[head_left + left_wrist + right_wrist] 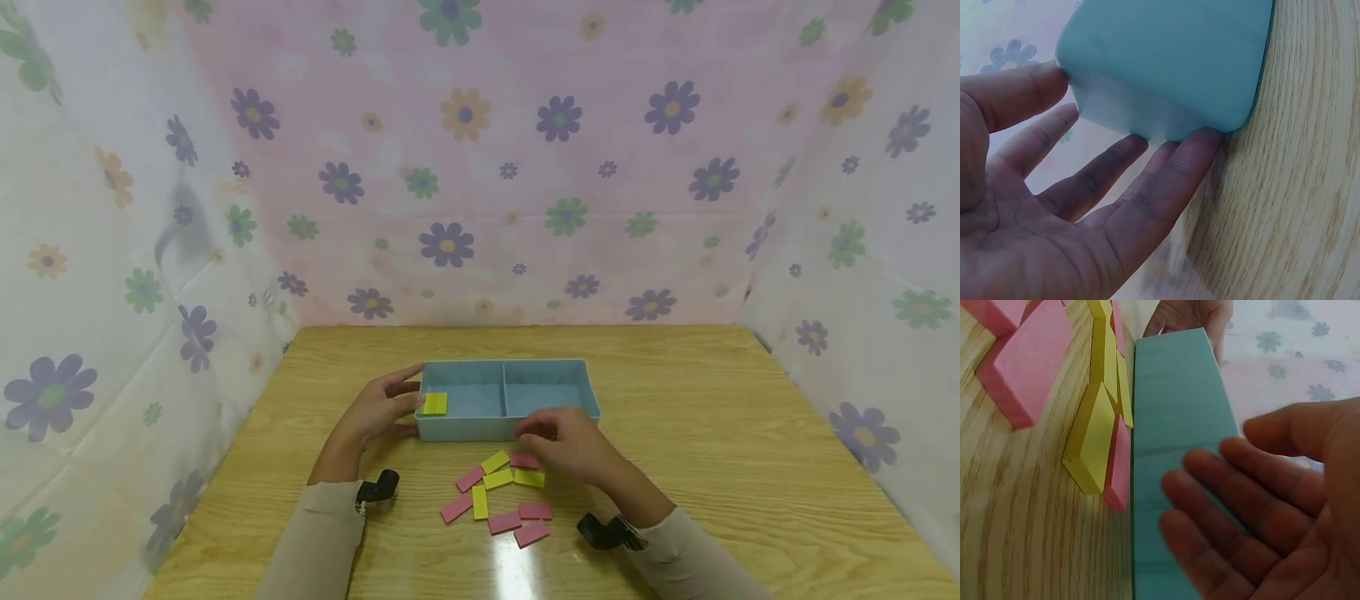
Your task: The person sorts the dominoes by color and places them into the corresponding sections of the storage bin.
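Note:
A light-blue plastic box (547,360) with two compartments stands on the table. My left hand (382,408) is at its left end; in the left wrist view, extended fingers (1147,206) touch the end wall and the thumb touches the corner. Two yellow blocks (435,403) lie together in the left compartment. My right hand (573,442) is at the front wall below the right compartment, fingers (1247,494) loosely bent and holding nothing. Below it, pink blocks (504,522) and yellow blocks (480,502) lie scattered in front of the box.
The wood-grain table (675,383) is enclosed by flower-patterned cloth (510,208) at the back and both sides. A black wrist device (600,531) is at the right sleeve and another black device (381,486) at the left sleeve. Light glares off the table's front.

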`<act>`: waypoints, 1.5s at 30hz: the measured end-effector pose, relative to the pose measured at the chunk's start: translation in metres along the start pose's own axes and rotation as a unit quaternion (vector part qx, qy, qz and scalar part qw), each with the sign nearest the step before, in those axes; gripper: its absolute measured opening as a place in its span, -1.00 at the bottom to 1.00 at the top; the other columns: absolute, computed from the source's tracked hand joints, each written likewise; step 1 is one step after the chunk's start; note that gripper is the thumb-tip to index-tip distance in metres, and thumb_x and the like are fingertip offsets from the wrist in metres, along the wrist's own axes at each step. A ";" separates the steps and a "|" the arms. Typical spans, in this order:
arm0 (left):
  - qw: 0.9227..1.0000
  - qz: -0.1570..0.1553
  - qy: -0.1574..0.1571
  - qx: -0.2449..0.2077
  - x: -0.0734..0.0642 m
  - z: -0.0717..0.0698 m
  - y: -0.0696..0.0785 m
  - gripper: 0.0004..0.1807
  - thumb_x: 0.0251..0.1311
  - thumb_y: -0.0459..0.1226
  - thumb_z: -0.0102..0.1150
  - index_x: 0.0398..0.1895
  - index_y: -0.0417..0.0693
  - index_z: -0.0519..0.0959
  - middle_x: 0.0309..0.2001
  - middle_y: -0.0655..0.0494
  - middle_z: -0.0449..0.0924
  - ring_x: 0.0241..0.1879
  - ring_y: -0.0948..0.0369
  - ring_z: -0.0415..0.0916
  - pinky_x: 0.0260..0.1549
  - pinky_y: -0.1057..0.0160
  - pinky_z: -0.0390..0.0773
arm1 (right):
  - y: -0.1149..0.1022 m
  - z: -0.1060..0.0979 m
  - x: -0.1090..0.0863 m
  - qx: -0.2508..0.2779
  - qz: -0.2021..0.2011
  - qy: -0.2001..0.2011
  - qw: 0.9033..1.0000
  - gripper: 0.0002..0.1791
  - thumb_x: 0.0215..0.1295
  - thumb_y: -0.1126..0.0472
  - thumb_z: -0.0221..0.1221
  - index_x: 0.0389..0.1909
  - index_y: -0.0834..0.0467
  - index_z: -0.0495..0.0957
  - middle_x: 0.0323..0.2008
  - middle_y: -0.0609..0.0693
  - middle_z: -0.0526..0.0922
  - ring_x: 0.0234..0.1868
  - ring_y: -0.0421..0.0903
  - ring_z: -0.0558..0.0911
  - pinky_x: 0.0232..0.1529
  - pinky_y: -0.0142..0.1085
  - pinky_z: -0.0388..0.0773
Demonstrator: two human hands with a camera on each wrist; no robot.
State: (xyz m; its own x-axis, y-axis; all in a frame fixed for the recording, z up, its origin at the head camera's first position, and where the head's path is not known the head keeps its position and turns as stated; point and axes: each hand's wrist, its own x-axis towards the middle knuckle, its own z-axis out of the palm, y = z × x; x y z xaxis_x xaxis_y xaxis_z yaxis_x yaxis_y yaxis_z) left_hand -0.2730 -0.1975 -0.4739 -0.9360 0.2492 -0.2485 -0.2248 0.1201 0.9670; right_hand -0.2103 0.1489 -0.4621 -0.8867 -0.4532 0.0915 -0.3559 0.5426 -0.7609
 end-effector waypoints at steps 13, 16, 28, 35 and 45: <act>1.000 -0.001 0.003 -0.002 0.000 0.001 0.000 -0.31 0.42 -0.31 0.27 0.54 0.36 0.37 0.53 -0.15 0.28 0.38 -0.18 0.43 0.00 -0.20 0.69 | 0.013 0.002 -0.007 -0.034 0.004 -0.063 0.997 -0.93 0.24 0.13 0.48 -0.28 -0.06 0.78 -0.36 -0.28 0.72 -0.35 -0.28 0.65 -0.32 -0.36 0.64; 1.000 0.000 0.004 0.000 0.000 0.001 0.000 -0.32 0.42 -0.31 0.26 0.54 0.37 0.37 0.53 -0.14 0.28 0.39 -0.18 0.43 0.00 -0.19 0.70 | 0.014 0.004 -0.007 -0.037 -0.005 -0.070 0.997 -0.91 0.21 0.16 0.49 -0.30 -0.05 0.78 -0.39 -0.28 0.71 -0.36 -0.29 0.65 -0.33 -0.37 0.64; 1.000 0.000 0.004 0.001 -0.002 0.001 0.001 -0.31 0.42 -0.31 0.27 0.55 0.35 0.36 0.52 -0.15 0.29 0.38 -0.18 0.43 0.00 -0.19 0.70 | 0.012 0.009 -0.009 -0.041 0.009 -0.083 0.996 -0.85 0.12 0.25 0.51 -0.30 0.00 0.77 -0.41 -0.26 0.71 -0.35 -0.29 0.66 -0.30 -0.37 0.65; 1.000 0.001 -0.002 0.002 -0.001 0.000 0.001 -0.30 0.43 -0.29 0.27 0.56 0.36 0.34 0.54 -0.15 0.26 0.40 -0.18 0.40 0.01 -0.18 0.70 | 0.012 0.005 -0.009 -0.052 0.012 -0.082 0.995 -0.84 0.12 0.23 0.52 -0.28 0.03 0.77 -0.36 -0.20 0.74 -0.31 -0.30 0.66 -0.26 -0.37 0.65; 1.000 0.003 0.002 0.001 -0.002 0.000 0.001 -0.31 0.43 -0.30 0.25 0.55 0.37 0.34 0.53 -0.15 0.27 0.38 -0.18 0.43 0.00 -0.18 0.70 | 0.027 -0.003 -0.012 -0.043 0.025 -0.075 0.996 -0.81 0.09 0.18 0.55 -0.29 -0.04 0.77 -0.35 -0.21 0.73 -0.30 -0.25 0.66 -0.27 -0.37 0.64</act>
State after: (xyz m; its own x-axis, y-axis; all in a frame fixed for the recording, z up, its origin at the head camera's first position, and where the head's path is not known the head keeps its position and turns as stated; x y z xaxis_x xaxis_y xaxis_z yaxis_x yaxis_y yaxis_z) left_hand -0.2717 -0.1977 -0.4724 -0.9385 0.2460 -0.2424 -0.2182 0.1214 0.9683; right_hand -0.2105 0.1712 -0.4821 -0.8518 -0.5217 -0.0473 -0.3423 0.6227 -0.7036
